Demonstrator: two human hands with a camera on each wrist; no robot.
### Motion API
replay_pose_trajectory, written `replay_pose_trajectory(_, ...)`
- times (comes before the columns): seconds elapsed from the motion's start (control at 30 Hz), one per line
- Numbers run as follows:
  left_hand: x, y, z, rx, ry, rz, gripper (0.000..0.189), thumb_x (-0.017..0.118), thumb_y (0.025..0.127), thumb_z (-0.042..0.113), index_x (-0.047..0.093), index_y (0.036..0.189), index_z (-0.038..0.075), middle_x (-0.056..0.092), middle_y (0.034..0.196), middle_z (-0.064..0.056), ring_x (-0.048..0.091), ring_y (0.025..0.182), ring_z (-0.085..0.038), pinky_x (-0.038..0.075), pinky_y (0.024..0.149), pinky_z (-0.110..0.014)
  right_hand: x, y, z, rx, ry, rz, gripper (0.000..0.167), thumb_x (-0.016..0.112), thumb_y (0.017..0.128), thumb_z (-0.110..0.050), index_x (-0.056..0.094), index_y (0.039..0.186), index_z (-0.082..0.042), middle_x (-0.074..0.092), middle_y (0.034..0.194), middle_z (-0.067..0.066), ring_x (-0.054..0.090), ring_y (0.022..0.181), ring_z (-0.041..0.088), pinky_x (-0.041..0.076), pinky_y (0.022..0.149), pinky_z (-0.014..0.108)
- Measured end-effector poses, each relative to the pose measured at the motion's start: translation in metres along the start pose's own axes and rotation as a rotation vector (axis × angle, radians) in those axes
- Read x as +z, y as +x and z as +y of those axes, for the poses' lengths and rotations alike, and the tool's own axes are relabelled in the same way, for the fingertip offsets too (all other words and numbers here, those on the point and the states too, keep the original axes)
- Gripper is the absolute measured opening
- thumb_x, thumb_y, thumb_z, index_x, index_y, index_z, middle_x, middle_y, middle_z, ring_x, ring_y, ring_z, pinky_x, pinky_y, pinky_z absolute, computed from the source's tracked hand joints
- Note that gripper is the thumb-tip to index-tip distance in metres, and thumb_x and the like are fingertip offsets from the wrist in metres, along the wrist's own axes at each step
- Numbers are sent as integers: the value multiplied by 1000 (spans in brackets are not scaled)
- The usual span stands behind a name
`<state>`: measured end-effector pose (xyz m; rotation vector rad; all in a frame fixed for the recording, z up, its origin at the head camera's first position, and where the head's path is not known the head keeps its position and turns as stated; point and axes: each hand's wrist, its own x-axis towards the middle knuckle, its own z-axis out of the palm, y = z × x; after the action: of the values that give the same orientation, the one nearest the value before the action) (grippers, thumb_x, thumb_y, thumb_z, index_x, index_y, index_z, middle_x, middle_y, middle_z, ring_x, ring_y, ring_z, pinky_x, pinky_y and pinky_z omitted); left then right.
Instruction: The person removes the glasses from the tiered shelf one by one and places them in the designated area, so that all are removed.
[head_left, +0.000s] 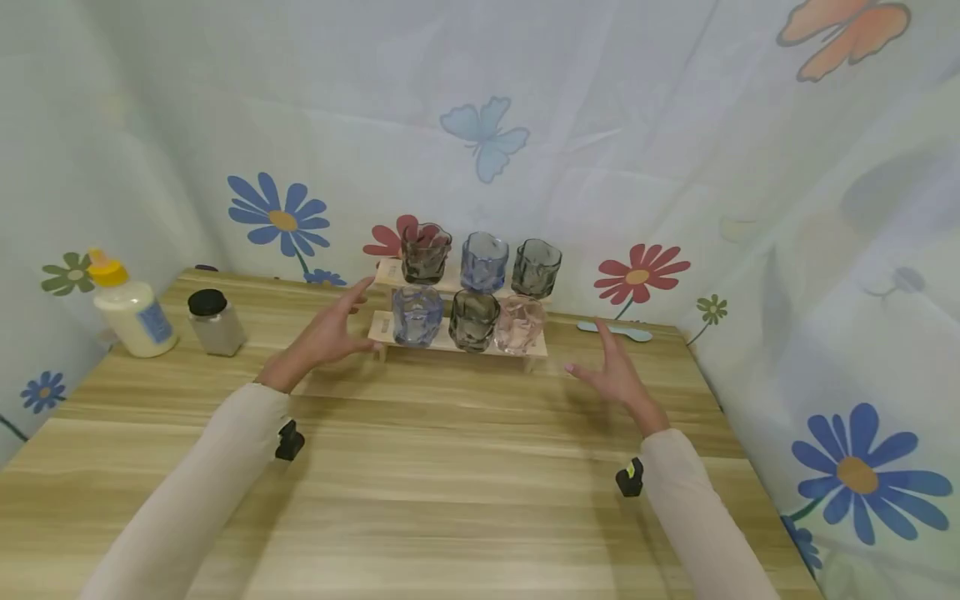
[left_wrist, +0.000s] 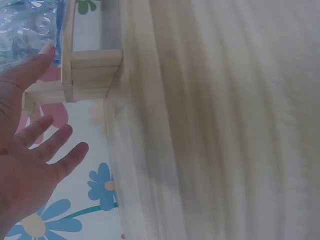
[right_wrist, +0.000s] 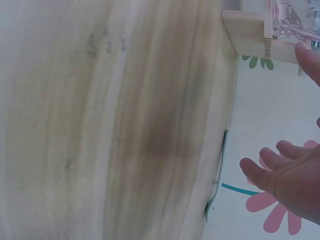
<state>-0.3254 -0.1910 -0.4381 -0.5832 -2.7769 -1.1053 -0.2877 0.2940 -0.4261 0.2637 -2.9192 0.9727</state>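
Note:
A two-step wooden rack stands at the back of the table with several wavy glass cups on it. On the lower step are a blue cup, a dark grey cup and a pink cup. The upper step carries a brownish cup, a blue-grey cup and a grey cup. My left hand is by the rack's left end, fingers spread and holding nothing. To the right of the rack, my right hand is apart from it, fingers extended and holding nothing.
A pale blue spoon-like utensil lies at the back right, near the right hand. At the left stand a white bottle with a yellow top and a black-lidded jar. A flowered curtain hangs behind the wood-grain table.

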Motion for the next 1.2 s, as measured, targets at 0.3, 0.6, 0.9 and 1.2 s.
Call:
replay_pose_trajectory(0.3, -6, 18, 4, 37, 48, -81, 107, 85, 80, 18, 15, 161, 13, 37, 154, -30, 42, 137, -47, 37, 105, -67, -2, 6, -5, -2, 14, 0, 99, 74, 90, -35, 9, 162, -14, 20, 164, 25, 29, 146, 49, 29, 115, 64)
replay_pose_trajectory(0.6, -10, 22, 4, -9, 71, -132, 106, 86, 80, 18, 18, 160, 12, 47, 144, -32, 49, 131, -47, 41, 103, -65, -8, 18, -14, -57, 37, 11, 98, 75, 90, -32, 10, 161, -12, 17, 166, 21, 29, 147, 45, 30, 116, 60)
replay_pose_trajectory(0.9, -8, 24, 5, -8, 69, -113, 106, 86, 79, 15, 18, 160, 13, 56, 133, -34, 56, 121, -50, 44, 102, -63, -18, 35, -31, -93, 69, 17, 97, 74, 91, -31, 9, 162, -16, 23, 162, 26, 31, 145, 48, 31, 115, 63)
replay_pose_trajectory(1.2, -4, 26, 7, -10, 59, -135, 104, 85, 80, 16, 17, 160, 14, 57, 130, -34, 60, 114, -49, 48, 96, -61, -23, 50, -43, -94, 84, 35, 95, 73, 92, -29, 11, 161, -10, 19, 165, 22, 31, 145, 48, 31, 115, 61)
